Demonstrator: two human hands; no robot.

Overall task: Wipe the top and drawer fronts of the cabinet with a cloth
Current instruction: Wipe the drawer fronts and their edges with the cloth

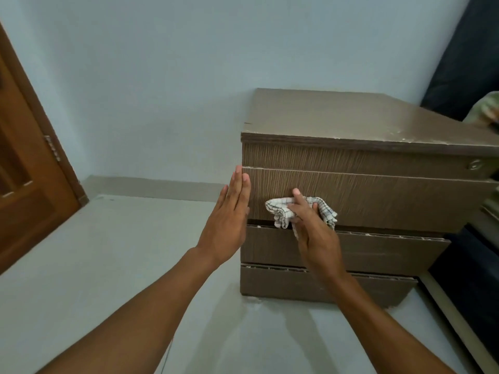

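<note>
Your right hand [310, 225] pressed the bunched checked cloth [280, 211] against the second drawer front [378, 201] of the brown cabinet [351, 117], fingers curled over it. Your left hand [226, 225] lay flat at the cabinet's left edge, fingers straight and pressed together.

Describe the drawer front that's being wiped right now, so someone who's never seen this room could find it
Find the brown wood-grain cabinet standing on the floor against the pale blue wall. Its front is stacked in horizontal panels; the drawer front is second from the top, below the narrow strip with the round lock. It is the tallest panel, with the right hand pressing a white checked cloth on it.
</note>
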